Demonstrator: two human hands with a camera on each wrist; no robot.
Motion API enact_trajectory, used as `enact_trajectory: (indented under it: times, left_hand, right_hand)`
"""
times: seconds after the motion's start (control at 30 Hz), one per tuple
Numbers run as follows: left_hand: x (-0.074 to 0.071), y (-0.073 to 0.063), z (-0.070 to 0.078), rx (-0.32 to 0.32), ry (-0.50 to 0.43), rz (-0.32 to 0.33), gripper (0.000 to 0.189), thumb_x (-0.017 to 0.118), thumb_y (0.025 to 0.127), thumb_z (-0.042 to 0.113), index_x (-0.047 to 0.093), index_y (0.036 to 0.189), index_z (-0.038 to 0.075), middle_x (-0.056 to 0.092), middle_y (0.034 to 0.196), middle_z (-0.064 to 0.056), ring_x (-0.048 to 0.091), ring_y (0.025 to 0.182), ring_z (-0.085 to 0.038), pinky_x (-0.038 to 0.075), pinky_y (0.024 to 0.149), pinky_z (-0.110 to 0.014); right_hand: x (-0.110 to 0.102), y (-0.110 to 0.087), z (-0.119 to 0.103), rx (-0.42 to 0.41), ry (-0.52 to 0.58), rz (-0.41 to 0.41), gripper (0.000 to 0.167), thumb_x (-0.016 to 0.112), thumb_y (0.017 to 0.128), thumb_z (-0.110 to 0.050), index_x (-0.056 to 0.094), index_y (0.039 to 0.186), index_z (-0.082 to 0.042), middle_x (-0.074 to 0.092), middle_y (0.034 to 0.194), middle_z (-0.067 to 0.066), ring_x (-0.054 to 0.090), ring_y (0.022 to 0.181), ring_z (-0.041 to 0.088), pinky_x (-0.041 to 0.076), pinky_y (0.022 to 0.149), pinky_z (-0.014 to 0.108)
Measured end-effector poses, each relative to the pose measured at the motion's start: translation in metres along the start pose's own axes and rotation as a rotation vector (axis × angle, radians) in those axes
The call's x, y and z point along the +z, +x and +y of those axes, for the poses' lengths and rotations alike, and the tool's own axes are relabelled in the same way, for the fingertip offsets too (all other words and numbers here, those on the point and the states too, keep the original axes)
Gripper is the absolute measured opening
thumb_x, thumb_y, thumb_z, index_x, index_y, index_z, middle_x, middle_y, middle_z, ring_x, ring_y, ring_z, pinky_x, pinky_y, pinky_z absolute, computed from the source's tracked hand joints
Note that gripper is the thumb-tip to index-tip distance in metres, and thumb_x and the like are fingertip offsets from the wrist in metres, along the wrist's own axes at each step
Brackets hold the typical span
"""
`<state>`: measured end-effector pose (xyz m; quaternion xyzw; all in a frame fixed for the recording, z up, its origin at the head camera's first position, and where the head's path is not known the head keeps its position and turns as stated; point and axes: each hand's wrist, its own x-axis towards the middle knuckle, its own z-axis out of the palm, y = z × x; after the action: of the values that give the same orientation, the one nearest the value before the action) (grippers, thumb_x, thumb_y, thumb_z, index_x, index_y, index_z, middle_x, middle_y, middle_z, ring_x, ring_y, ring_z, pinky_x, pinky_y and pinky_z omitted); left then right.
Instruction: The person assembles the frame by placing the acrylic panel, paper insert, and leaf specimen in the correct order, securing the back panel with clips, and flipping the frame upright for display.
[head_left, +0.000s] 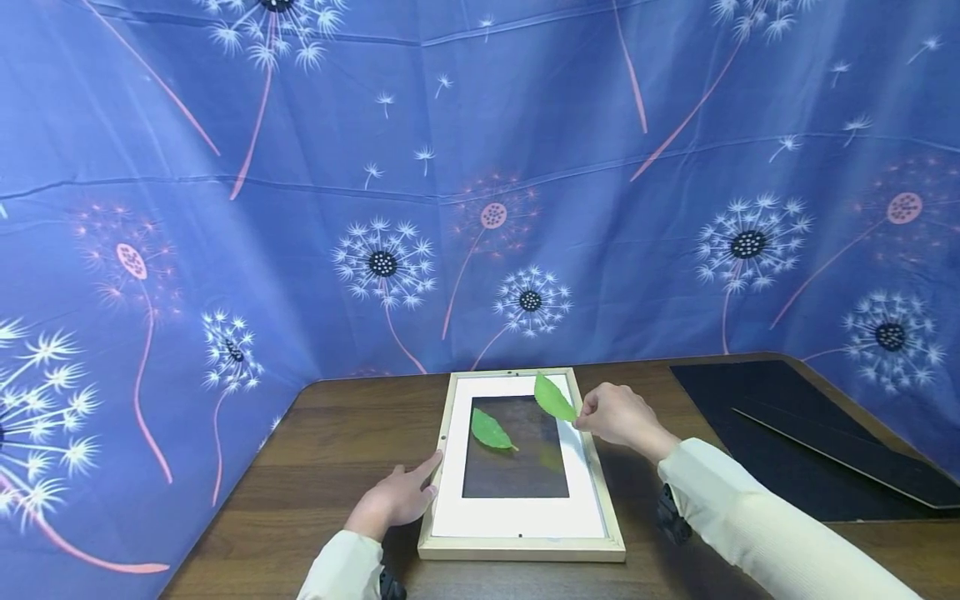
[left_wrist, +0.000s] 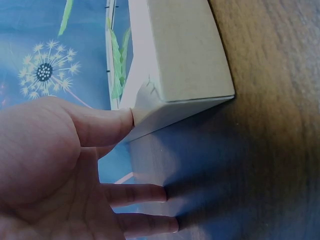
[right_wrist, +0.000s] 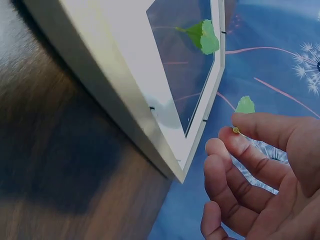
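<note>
A pale wooden picture frame [head_left: 521, 547] with a white mat and a dark glassy centre lies flat on the table. One green leaf [head_left: 491, 429] rests on the dark centre, left of the middle. My right hand [head_left: 618, 414] pinches a second green leaf [head_left: 553, 397] by its stem end, above the frame's upper right part. In the right wrist view, thumb and index finger meet at that stem, and the other fingers curl loosely. Beside the frame's left edge is my left hand [head_left: 397, 498], its fingers extended; the left wrist view shows the thumb [left_wrist: 107, 127] touching the frame's side.
Black boards [head_left: 750, 417] lie at the right of the brown wooden table [head_left: 337, 433], one overlapping the other. A blue dandelion-patterned cloth [head_left: 450, 167] hangs behind the table and along its sides.
</note>
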<state>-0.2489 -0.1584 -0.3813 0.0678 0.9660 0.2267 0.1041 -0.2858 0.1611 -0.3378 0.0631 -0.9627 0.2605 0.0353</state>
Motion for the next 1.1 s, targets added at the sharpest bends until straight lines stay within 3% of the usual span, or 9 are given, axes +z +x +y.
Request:
enact_trajectory:
  times: [0.33,0.57,0.8,1.1]
  left_hand:
    - [0.001,0.001,0.0,-0.013,-0.011,-0.002,0.051,0.053,0.104,0.018,0.046,0.153,0.011,0.036,0.144,-0.047,0.036,0.133,-0.064,0.03,0.106,-0.075]
    - [0.001,0.001,0.0,-0.009,-0.011,0.0,0.05,0.054,0.104,0.018,0.046,0.153,0.011,0.038,0.144,-0.047,0.037,0.133,-0.064,0.029,0.106,-0.075]
    - [0.001,0.001,-0.001,-0.016,-0.013,0.002,0.051,0.053,0.103,0.017,0.046,0.152,0.011,0.037,0.144,-0.047,0.038,0.131,-0.066,0.03,0.105,-0.076]
    - [0.001,0.001,0.0,-0.022,-0.008,-0.001,0.05,0.053,0.104,0.018,0.046,0.153,0.011,0.036,0.145,-0.047,0.037,0.132,-0.065,0.03,0.105,-0.076]
  right_hand:
    - [0.016,0.014,-0.017,0.028,-0.013,-0.019,0.025,0.078,0.087,-0.018,0.068,0.066,-0.01,0.047,0.056,-0.006,0.041,0.054,0.012,0.029,0.047,0.025]
    - [0.029,0.025,-0.022,0.054,-0.034,-0.023,0.043,0.079,0.086,-0.017,0.051,0.054,-0.015,0.037,0.051,-0.008,0.034,0.051,0.009,0.025,0.046,0.024]
    - [0.039,0.032,-0.027,0.085,-0.09,-0.03,0.035,0.081,0.083,-0.019,0.059,0.057,-0.014,0.05,0.059,-0.004,0.048,0.059,0.017,0.043,0.052,0.036]
    - [0.048,0.036,-0.029,0.092,-0.135,-0.049,0.028,0.08,0.085,-0.018,0.064,0.063,-0.012,0.06,0.067,0.001,0.058,0.065,0.022,0.051,0.06,0.042]
